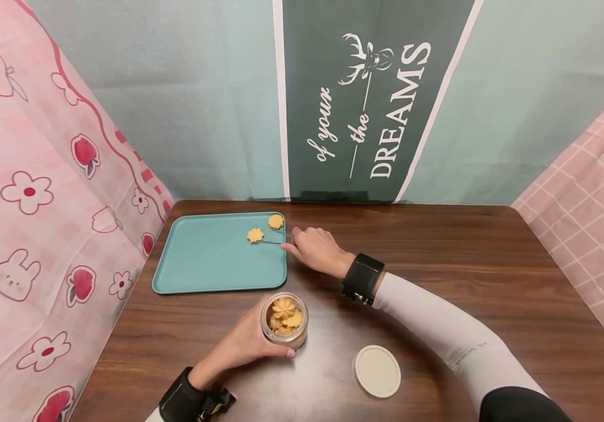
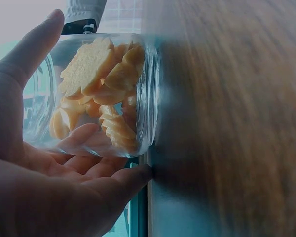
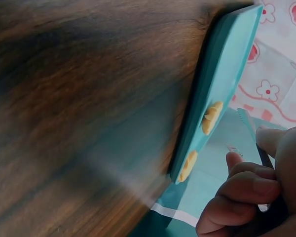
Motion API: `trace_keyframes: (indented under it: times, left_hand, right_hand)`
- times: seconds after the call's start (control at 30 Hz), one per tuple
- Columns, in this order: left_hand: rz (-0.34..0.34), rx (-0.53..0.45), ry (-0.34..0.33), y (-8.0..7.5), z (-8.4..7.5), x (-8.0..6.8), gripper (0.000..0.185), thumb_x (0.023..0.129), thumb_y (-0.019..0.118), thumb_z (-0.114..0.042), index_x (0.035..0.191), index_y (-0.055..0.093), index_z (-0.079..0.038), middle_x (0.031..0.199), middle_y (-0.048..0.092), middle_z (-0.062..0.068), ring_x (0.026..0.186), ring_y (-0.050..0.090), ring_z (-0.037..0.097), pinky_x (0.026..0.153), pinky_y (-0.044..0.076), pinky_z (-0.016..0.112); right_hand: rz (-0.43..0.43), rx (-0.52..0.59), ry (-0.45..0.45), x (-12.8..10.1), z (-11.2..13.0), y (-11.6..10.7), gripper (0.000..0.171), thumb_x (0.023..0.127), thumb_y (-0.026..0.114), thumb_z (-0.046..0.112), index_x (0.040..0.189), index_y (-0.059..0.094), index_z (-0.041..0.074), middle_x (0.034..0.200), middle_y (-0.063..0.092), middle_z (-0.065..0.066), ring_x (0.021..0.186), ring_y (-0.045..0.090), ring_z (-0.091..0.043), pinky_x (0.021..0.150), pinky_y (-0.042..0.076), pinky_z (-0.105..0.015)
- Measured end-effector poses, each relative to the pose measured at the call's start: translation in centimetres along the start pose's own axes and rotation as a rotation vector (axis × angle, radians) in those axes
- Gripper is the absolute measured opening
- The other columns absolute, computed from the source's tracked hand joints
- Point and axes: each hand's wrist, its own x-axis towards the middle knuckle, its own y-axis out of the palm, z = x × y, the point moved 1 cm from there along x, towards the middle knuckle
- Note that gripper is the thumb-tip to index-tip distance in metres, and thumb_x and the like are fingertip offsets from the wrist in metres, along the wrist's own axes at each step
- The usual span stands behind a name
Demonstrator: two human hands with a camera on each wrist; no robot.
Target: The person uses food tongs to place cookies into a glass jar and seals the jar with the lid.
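My left hand [image 1: 246,341] grips an open glass jar [image 1: 303,334] of flower-shaped cookies [image 1: 283,309], thumb on the near side. The left wrist view shows fingers curving around the glass, with the jar's base by the tabletop. In my right hand [image 1: 318,249] is a pair of tongs [image 3: 264,157] with dark handles and serrated tips, held over the right end of a teal tray [image 1: 212,252]. The tong tips stand apart with nothing between them. Near them on the tray lie two cookies: a flower-shaped cookie [image 1: 255,235] and a rounder-looking cookie [image 1: 276,221] by the back right corner.
A round cream lid [image 1: 378,371] lies on the brown wooden table [image 1: 439,264], right of the jar. Behind the table hangs a green curtain [image 1: 217,105] with lettering. Pink patterned cloths [image 1: 43,234] border both sides.
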Motion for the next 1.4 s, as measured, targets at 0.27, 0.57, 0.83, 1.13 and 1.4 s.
trace_keyframes:
  times: [0.27, 0.57, 0.83, 1.13, 1.4]
  left_hand:
    - [0.006, 0.011, 0.008, 0.1, 0.0, 0.0, 0.104, 0.067, 0.102, -0.036, 0.151, 0.048, -0.009, 0.136, 0.065, 0.002, 0.123, 0.062, 0.019, 0.107, 0.050, 0.045]
    - [0.009, 0.014, 0.006, 0.0, -0.2, 0.0, 0.104, 0.067, 0.102, -0.037, 0.152, 0.048, -0.009, 0.137, 0.064, 0.002, 0.123, 0.062, 0.020, 0.107, 0.050, 0.045]
    - [0.012, -0.002, 0.006, -0.1, 0.0, 0.0, 0.104, 0.068, 0.102, -0.035, 0.152, 0.047, -0.009, 0.138, 0.063, 0.002, 0.125, 0.061, 0.020, 0.108, 0.050, 0.046]
    - [0.009, -0.009, -0.009, -0.1, -0.1, -0.1, 0.105, 0.067, 0.102, -0.035, 0.153, 0.047, -0.010, 0.138, 0.064, 0.000, 0.124, 0.061, 0.017, 0.108, 0.050, 0.044]
    - [0.007, -0.008, 0.000, -0.1, 0.0, -0.1, 0.105, 0.067, 0.102, -0.035, 0.153, 0.047, -0.009, 0.139, 0.063, 0.003, 0.125, 0.061, 0.019, 0.108, 0.049, 0.045]
  right_hand:
    - [0.023, 0.001, 0.020, 0.7, -0.3, 0.8, 0.037, 0.109, 0.060, 0.041, 0.088, 0.060, 0.010, 0.068, 0.054, 0.001, 0.059, 0.058, -0.015, 0.056, 0.054, -0.039]
    - [0.059, -0.029, 0.001, 1.6, -0.5, 1.3, 0.039, 0.109, 0.058, 0.041, 0.088, 0.061, 0.009, 0.067, 0.054, 0.000, 0.057, 0.059, -0.017, 0.054, 0.053, -0.035]
    - [0.069, -0.028, -0.001, 1.9, -0.1, 1.4, 0.042, 0.110, 0.057, 0.042, 0.084, 0.058, 0.010, 0.065, 0.052, -0.001, 0.056, 0.058, -0.018, 0.055, 0.054, -0.037]
    - [0.078, -0.019, 0.011, 2.0, -0.1, 1.6, 0.041, 0.110, 0.058, 0.041, 0.083, 0.058, 0.010, 0.065, 0.051, -0.002, 0.055, 0.057, -0.018, 0.053, 0.051, -0.035]
    - [0.071, -0.023, 0.007, 2.4, 0.0, 2.1, 0.042, 0.109, 0.059, 0.041, 0.081, 0.057, 0.010, 0.064, 0.050, -0.002, 0.057, 0.060, -0.022, 0.055, 0.054, -0.041]
